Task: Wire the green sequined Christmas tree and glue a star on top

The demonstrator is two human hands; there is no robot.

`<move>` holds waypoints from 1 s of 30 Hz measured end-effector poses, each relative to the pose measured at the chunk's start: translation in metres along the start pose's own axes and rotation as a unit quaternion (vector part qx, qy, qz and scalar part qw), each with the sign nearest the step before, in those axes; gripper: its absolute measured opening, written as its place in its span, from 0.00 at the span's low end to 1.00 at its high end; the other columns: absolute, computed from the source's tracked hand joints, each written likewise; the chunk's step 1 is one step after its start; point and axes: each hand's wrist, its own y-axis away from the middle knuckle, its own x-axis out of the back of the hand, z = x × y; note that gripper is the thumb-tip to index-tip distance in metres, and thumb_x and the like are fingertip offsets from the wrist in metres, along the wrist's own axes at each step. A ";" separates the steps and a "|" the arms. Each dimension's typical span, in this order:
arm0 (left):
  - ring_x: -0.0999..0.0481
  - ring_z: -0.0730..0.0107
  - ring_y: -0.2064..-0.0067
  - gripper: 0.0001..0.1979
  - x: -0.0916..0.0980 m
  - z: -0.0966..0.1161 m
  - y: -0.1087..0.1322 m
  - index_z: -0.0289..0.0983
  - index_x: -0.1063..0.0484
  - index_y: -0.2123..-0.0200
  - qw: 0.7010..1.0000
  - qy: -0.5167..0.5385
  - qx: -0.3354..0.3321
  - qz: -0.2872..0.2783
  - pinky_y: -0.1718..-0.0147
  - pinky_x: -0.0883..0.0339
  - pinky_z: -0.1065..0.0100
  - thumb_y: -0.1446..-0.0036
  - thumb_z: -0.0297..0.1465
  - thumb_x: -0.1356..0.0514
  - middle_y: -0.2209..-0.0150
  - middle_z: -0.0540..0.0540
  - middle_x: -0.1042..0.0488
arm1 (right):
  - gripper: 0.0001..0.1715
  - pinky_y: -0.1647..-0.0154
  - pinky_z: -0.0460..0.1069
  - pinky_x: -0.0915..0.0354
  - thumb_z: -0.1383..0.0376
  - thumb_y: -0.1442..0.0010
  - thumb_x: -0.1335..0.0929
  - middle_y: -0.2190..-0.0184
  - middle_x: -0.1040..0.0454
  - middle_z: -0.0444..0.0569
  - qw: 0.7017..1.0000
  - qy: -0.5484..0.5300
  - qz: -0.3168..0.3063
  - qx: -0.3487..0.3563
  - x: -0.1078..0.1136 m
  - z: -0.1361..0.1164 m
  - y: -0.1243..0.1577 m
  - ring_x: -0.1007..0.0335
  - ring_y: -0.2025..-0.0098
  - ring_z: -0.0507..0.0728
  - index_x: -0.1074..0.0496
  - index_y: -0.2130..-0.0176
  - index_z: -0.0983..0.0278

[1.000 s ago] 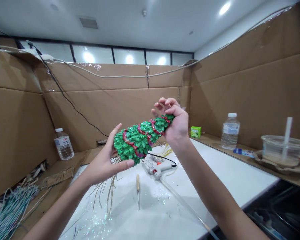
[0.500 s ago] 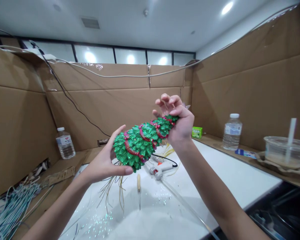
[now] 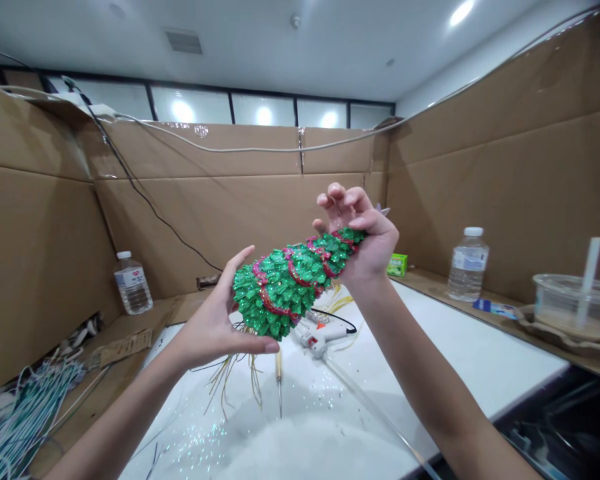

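A small green sequin Christmas tree (image 3: 290,283) with red garland bands is held tilted in the air, its wide base to the left and its tip to the right. My left hand (image 3: 225,317) grips the base, thumb below and fingers behind it. Around the narrow top, my right hand (image 3: 367,243) pinches with the thumb side while its other fingers curl upward. A pale pointed piece (image 3: 383,211) pokes out behind the right hand; what it is I cannot make out. Thin yellowish strands (image 3: 235,377) hang below the base.
On the white tabletop (image 3: 480,340) lie an awl (image 3: 279,380), a hot glue gun (image 3: 320,340) with a long clear stick, and scattered glitter (image 3: 205,437). Water bottles (image 3: 133,283) stand at both sides. A plastic cup with a straw (image 3: 575,307) is at right, teal strands (image 3: 35,413) at left.
Both hands and the tree have shifted slightly to the right in view. The tree has turned a little about its length, so the red bands sit differently. The grip is kept.
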 end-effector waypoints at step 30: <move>0.25 0.45 0.47 0.63 -0.002 0.004 0.001 0.47 0.68 0.32 0.995 0.078 0.062 -0.021 0.50 0.30 0.44 0.62 0.33 0.27 0.44 0.36 0.30 | 0.02 0.64 0.45 0.30 0.67 0.50 0.35 0.62 0.31 0.43 0.998 -0.029 -0.030 -0.040 0.004 0.002 -0.006 0.32 0.57 0.52 0.32 0.72 0.61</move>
